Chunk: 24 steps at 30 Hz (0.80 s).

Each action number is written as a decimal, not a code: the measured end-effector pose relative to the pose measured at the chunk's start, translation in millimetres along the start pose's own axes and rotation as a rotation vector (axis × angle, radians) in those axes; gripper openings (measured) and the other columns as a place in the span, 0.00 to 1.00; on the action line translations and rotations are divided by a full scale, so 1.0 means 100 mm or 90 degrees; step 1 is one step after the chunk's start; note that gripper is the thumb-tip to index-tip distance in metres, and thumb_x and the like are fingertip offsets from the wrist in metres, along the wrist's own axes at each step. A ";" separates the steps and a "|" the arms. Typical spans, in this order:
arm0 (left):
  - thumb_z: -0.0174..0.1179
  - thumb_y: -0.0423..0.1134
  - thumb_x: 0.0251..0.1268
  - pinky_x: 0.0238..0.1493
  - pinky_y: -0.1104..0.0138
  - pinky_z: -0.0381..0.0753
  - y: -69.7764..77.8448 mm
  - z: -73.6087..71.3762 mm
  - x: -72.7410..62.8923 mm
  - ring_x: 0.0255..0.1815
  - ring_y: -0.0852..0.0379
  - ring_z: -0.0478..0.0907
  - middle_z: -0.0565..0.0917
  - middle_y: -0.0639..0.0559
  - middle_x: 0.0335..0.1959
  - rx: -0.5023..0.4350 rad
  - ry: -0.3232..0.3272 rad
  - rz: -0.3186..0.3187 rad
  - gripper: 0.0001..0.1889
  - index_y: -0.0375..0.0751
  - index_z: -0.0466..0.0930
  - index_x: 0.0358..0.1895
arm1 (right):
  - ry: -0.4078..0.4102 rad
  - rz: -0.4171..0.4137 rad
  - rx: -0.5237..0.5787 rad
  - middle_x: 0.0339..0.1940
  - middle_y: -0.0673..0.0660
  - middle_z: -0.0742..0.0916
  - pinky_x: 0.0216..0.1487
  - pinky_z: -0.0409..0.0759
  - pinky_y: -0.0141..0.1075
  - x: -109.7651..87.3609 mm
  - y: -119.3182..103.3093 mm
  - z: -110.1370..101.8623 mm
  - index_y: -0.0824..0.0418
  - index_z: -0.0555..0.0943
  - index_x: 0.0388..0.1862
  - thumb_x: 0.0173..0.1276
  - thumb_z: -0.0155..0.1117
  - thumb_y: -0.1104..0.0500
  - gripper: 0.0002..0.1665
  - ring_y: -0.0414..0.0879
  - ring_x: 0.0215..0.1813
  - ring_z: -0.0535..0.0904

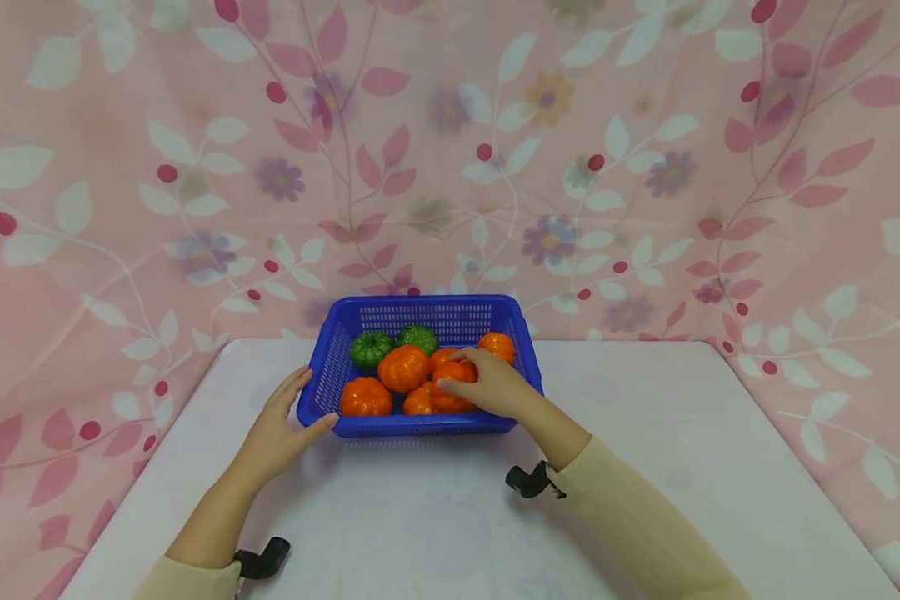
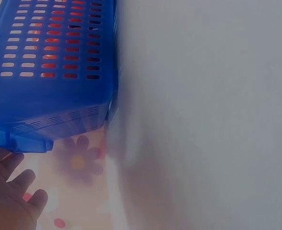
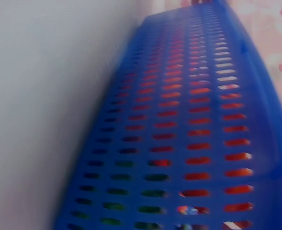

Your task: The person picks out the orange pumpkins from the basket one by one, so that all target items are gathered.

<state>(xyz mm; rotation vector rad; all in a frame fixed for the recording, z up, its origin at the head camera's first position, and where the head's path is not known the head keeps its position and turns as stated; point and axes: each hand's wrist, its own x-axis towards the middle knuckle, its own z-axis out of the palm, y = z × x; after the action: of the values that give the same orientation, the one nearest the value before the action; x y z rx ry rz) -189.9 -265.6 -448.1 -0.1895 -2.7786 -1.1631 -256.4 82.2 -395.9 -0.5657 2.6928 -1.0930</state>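
Observation:
A blue plastic basket (image 1: pixel 423 427) holds several small orange pumpkins and two green ones. My right hand (image 1: pixel 495 385) reaches over the front right of the basket and grips an orange pumpkin (image 1: pixel 456 395), thumb on its near left side and fingers over the top. My left hand (image 1: pixel 281 425) is at the basket's left front corner, thumb and fingers spread and fairly straight by the rim. In the left wrist view the fingers (image 2: pixel 28 191) lie beside the rim's corner. The right wrist view shows only the basket's slotted wall (image 3: pixel 179 120); the hand is out of sight.
The basket stands at the far side of a white table (image 1: pixel 435 517), close to a pink floral cloth (image 1: pixel 435 167). Inside, a green pumpkin (image 1: pixel 371 350) lies at the back left, and an orange pumpkin (image 1: pixel 366 397) at the front left. Black wrist cameras hang below both sleeves.

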 end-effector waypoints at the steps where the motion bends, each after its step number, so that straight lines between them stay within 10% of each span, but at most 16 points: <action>1: 0.67 0.57 0.63 0.67 0.31 0.57 0.00 0.00 0.00 0.78 0.32 0.51 0.52 0.41 0.81 -0.001 -0.001 0.000 0.49 0.39 0.52 0.80 | -0.004 0.009 -0.003 0.63 0.57 0.81 0.67 0.74 0.54 -0.01 0.00 -0.02 0.55 0.76 0.65 0.67 0.66 0.37 0.35 0.54 0.62 0.77; 24: 0.68 0.54 0.63 0.67 0.29 0.56 0.04 0.00 -0.01 0.78 0.31 0.51 0.51 0.41 0.81 0.001 -0.003 -0.021 0.48 0.41 0.51 0.80 | -0.033 -0.008 0.014 0.61 0.55 0.80 0.63 0.77 0.54 -0.35 -0.01 -0.65 0.52 0.73 0.69 0.64 0.71 0.43 0.37 0.56 0.62 0.75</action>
<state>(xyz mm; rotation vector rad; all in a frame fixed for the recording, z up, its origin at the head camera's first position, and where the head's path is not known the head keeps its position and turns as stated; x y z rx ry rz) -188.5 -263.2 -445.7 -0.1469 -2.7963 -1.1694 -244.6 137.3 -348.0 -0.6007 2.6336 -1.0940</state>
